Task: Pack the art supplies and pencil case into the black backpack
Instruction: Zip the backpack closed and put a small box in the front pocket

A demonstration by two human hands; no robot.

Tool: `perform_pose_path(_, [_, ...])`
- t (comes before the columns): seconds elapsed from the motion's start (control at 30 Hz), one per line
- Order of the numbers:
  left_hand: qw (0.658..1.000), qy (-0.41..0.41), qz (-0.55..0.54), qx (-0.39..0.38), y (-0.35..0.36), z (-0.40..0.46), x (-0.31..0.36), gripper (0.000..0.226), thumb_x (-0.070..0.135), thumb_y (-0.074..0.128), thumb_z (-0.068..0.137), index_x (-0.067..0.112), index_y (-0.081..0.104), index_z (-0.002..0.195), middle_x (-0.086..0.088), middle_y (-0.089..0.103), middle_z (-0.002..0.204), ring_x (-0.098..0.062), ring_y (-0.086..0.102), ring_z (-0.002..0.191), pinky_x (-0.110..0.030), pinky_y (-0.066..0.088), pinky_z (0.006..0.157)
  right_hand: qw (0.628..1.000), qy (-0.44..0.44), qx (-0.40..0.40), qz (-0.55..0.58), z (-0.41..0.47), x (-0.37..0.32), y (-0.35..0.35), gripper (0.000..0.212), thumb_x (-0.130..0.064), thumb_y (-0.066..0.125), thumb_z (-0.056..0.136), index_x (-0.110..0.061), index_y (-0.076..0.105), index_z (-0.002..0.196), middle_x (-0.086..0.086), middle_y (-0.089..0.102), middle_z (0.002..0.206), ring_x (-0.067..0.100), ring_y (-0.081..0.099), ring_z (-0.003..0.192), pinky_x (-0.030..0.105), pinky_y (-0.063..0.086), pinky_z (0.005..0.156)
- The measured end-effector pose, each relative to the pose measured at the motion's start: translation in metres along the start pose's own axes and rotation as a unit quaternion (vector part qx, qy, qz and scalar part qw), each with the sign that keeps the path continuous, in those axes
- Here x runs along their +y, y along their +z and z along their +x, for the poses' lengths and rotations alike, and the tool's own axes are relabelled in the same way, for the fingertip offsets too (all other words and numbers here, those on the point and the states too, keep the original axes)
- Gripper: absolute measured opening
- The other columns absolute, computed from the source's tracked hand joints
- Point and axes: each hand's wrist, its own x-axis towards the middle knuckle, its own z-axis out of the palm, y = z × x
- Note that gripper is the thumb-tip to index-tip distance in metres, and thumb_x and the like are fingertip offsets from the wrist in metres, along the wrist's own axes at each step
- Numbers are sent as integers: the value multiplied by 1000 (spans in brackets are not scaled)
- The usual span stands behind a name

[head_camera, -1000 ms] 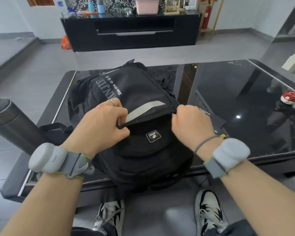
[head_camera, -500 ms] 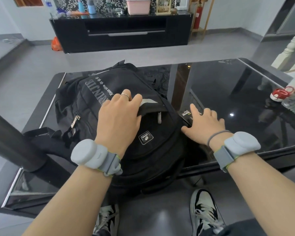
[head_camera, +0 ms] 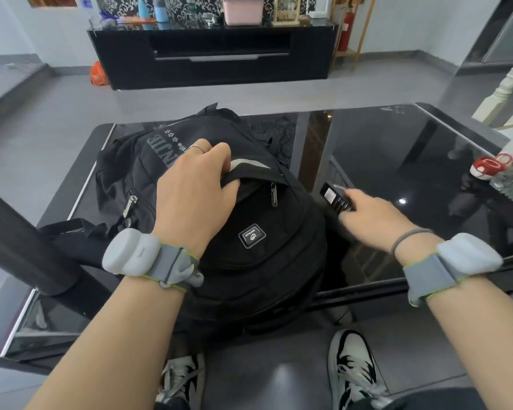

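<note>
One glossy black glass-topped table (head_camera: 397,161) carries the black fabric backpack (head_camera: 261,232), which lies flat near its front edge with the front pocket held agape. Left hand (head_camera: 194,199) is clamped on the grey-trimmed pocket flap (head_camera: 249,170), lifting it; right hand (head_camera: 376,221) grasps a small flat black box with a printed label (head_camera: 333,199) just beside the bag. Judged early: nothing visibly packed, this item outstanding.

Motion blurs the right hand (head_camera: 373,220) over a small black box (head_camera: 335,199), its label unreadable; the left hand's (head_camera: 193,196) fingertips vanish inside the backpack (head_camera: 258,247) pocket.
</note>
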Motion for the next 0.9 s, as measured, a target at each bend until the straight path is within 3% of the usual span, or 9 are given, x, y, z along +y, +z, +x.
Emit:
perform_pose_path(0.13, [1000, -14, -14, -7, -2, 2, 0, 14, 31, 65, 85, 22, 55, 85, 5, 53, 91, -24, 53, 80, -32, 34, 62, 980, -69, 70, 174, -32, -26, -40, 35, -36, 49, 89, -39, 54, 124, -8, 63, 82, 16, 62, 68, 32, 51, 63])
perform_pose_path(0.27, [999, -30, -34, -13, -6, 2, -2, 13, 32, 66, 84, 23, 57, 84, 6, 54, 91, -24, 54, 82, -34, 40, 64, 936, -143, -101, 304, -69, -50, -64, 38, -17, 53, 83, -39, 66, 112, 1, 58, 61, 16, 53, 55, 30, 37, 44])
perform_pose_path(0.33, [999, -35, -40, -11, -7, 3, -3, 13, 33, 66, 85, 23, 57, 84, 6, 54, 91, -24, 54, 83, -33, 38, 65, 926, -166, -178, 290, -78, -56, -63, 37, -13, 52, 83, -35, 68, 110, -5, 55, 53, 13, 50, 50, 27, 34, 43])
perform_pose_path(0.4, [998, -38, -46, -10, -7, 3, -3, 13, 33, 66, 85, 23, 58, 83, 6, 54, 90, -23, 54, 82, -32, 37, 65, 925, -174, -187, 281, -79, -63, -51, 31, -17, 55, 85, -32, 69, 107, -3, 56, 55, 12, 50, 47, 30, 36, 47])
perform_pose_path(0.5, [998, -39, -49, -7, -8, 2, 0, 13, 30, 65, 86, 22, 56, 82, 6, 53, 89, -20, 52, 80, -31, 35, 64, 927, -144, -124, 323, -69, -75, -23, 22, -24, 57, 87, -32, 69, 105, 4, 59, 66, 11, 53, 47, 31, 39, 47])
perform_pose_path(0.57, [998, -36, -47, -4, -10, 3, 2, 11, 28, 65, 85, 22, 56, 81, 6, 53, 89, -20, 51, 79, -31, 34, 63, 928, -150, -54, 336, -61, -84, -2, 24, -33, 59, 83, -35, 68, 106, -7, 64, 71, 10, 60, 58, 26, 44, 50])
perform_pose_path(0.67, [999, -33, -40, 6, -14, 4, 1, 11, 25, 65, 83, 21, 55, 82, 6, 52, 89, -21, 51, 79, -32, 34, 62, 944, -234, 82, 218, -59, -95, 19, 43, -40, 63, 77, -36, 63, 121, -15, 67, 95, 4, 62, 89, 16, 48, 74])
perform_pose_path(0.73, [999, -23, -38, 6, -16, 4, 0, 12, 25, 65, 82, 21, 54, 81, 6, 53, 90, -22, 52, 80, -33, 37, 62, 932, -315, 129, 127, -61, -103, 27, 51, -36, 63, 77, -30, 59, 127, -10, 64, 108, 10, 59, 103, 25, 49, 86])
perform_pose_path(0.9, [999, 2, -34, 9, -22, 1, -3, 14, 26, 65, 83, 22, 52, 79, 7, 52, 89, -20, 52, 77, -31, 36, 59, 894, -408, 171, 75, -51, -116, 49, 42, -26, 62, 81, -18, 60, 122, -3, 58, 109, 20, 55, 96, 36, 49, 83])
